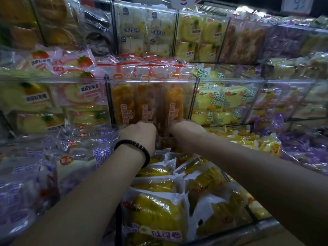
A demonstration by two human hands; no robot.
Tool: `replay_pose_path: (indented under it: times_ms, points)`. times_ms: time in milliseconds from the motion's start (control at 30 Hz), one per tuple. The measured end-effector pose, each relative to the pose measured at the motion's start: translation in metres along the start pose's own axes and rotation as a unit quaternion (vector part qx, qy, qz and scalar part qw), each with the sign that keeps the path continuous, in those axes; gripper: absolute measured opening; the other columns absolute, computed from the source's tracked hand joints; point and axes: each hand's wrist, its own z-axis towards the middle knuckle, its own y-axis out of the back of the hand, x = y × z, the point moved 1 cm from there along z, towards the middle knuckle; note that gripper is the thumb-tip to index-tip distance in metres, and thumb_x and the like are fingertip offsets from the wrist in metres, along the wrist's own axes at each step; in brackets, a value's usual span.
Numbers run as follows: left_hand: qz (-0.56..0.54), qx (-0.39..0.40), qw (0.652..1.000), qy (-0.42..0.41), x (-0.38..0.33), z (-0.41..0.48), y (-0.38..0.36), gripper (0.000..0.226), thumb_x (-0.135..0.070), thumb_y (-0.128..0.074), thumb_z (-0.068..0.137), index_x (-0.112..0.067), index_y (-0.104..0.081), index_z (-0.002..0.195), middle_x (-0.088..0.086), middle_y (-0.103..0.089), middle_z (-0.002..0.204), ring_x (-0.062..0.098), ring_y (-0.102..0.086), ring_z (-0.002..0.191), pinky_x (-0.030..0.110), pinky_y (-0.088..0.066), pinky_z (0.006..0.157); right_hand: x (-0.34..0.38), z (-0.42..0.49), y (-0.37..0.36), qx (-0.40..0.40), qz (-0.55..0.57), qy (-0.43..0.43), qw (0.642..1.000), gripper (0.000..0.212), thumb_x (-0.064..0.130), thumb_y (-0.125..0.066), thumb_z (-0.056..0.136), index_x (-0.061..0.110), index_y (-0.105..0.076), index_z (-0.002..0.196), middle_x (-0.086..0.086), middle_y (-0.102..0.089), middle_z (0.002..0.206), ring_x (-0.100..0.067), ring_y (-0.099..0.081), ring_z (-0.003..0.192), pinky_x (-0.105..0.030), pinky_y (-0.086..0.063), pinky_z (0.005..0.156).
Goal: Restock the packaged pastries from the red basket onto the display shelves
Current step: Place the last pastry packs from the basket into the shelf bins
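Shelf bin (194, 96) holds upright pastries (122, 102).

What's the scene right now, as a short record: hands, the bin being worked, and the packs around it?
left hand: at the foot of the middle bin, fingers hidden
right hand: beside the left, at the same bin, fingers hidden
orange packs: upright in that bin
yellow packs: lying below the arms
purple packs: left of the left arm
bracelet: on the left wrist
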Motion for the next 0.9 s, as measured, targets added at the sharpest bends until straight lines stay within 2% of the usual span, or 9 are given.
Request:
replay_pose_path:
  times_ms: [133,200,267,333,400,533,667,733,900]
  points:
    - [-0.001,-0.003,1.000,0.009,0.002,0.000,0.003,0.030,-0.012,-0.060,0.097,-0.031,-0.071,0.118,0.006,-0.066,0.114,0.032,-0.066,0.103,0.046,-0.052,0.087,-0.008,-0.005,0.007,-0.004,0.015,0.022,1.000,0.026,0.009,-0.070,0.094,0.031,-0.072,0.109,0.005,-0.068,0.104,-0.023,-0.067,0.097,-0.033,-0.055,0.070]
    - [0.009,-0.021,1.000,0.021,0.000,-0.001,0.004,0.026,-0.013,-0.059,0.098,-0.025,-0.069,0.118,0.008,-0.066,0.111,0.033,-0.066,0.101,0.045,-0.049,0.081,-0.008,-0.007,0.012,0.001,0.004,0.031,1.000,0.022,0.010,-0.071,0.094,0.031,-0.064,0.091,0.007,-0.063,0.092,-0.022,-0.065,0.088,-0.028,-0.047,0.061]
    - [0.021,-0.030,0.999,0.027,-0.002,-0.002,0.003,0.025,-0.010,-0.058,0.098,-0.020,-0.069,0.119,0.010,-0.065,0.110,0.034,-0.066,0.101,0.043,-0.046,0.076,-0.007,-0.006,0.013,0.005,0.008,0.027,1.000,0.024,0.010,-0.071,0.094,0.033,-0.066,0.098,0.007,-0.063,0.098,-0.022,-0.064,0.091,-0.028,-0.048,0.065]
    - [0.014,-0.019,0.999,0.025,-0.003,-0.003,0.001,0.029,-0.009,-0.057,0.098,-0.021,-0.068,0.123,0.011,-0.062,0.117,0.035,-0.064,0.105,0.044,-0.048,0.078,-0.005,-0.005,0.008,0.022,0.031,0.015,0.999,0.040,0.006,-0.070,0.094,0.030,-0.068,0.126,0.004,-0.065,0.116,-0.023,-0.065,0.103,-0.031,-0.056,0.079]
    - [0.003,-0.007,1.000,0.013,0.000,-0.002,0.000,0.033,-0.009,-0.059,0.098,-0.024,-0.069,0.125,0.011,-0.061,0.120,0.034,-0.064,0.105,0.045,-0.052,0.081,-0.005,-0.004,0.003,0.045,0.045,0.010,0.998,0.054,0.000,-0.069,0.093,0.027,-0.063,0.139,-0.001,-0.064,0.130,-0.024,-0.064,0.113,-0.033,-0.057,0.091]
    - [-0.034,-0.016,0.999,-0.026,0.003,-0.002,0.012,0.033,-0.003,-0.065,0.094,-0.025,-0.069,0.118,0.006,-0.065,0.104,0.029,-0.066,0.090,0.042,-0.062,0.077,-0.016,-0.010,0.015,0.019,0.125,0.005,0.992,0.035,0.018,-0.075,0.094,0.024,-0.070,0.128,0.003,-0.070,0.116,-0.020,-0.068,0.104,-0.031,-0.060,0.089]
    - [-0.031,-0.052,0.991,-0.118,0.002,-0.012,0.022,0.036,-0.008,-0.073,0.090,-0.036,-0.068,0.112,-0.002,-0.066,0.107,0.025,-0.066,0.097,0.041,-0.062,0.081,-0.030,-0.031,0.045,0.035,0.147,0.051,0.987,0.023,0.014,-0.079,0.087,0.028,-0.076,0.106,0.013,-0.072,0.099,-0.007,-0.070,0.092,-0.033,-0.063,0.082]
    - [0.003,-0.064,0.985,-0.158,-0.001,-0.021,0.021,0.033,-0.013,-0.071,0.091,-0.040,-0.067,0.109,-0.005,-0.066,0.107,0.026,-0.065,0.099,0.037,-0.056,0.082,-0.028,-0.041,0.050,0.078,0.107,0.082,0.988,0.028,0.013,-0.077,0.085,0.031,-0.077,0.107,0.016,-0.074,0.099,-0.005,-0.070,0.092,-0.034,-0.063,0.083]
    - [0.066,0.010,0.983,-0.173,-0.008,-0.029,0.025,0.028,-0.023,-0.069,0.093,-0.036,-0.067,0.117,-0.002,-0.067,0.109,0.026,-0.064,0.100,0.037,-0.040,0.077,-0.015,-0.047,0.038,0.118,0.058,0.137,0.982,0.031,0.023,-0.079,0.085,0.028,-0.075,0.116,0.011,-0.075,0.106,-0.011,-0.070,0.096,-0.029,-0.059,0.081]
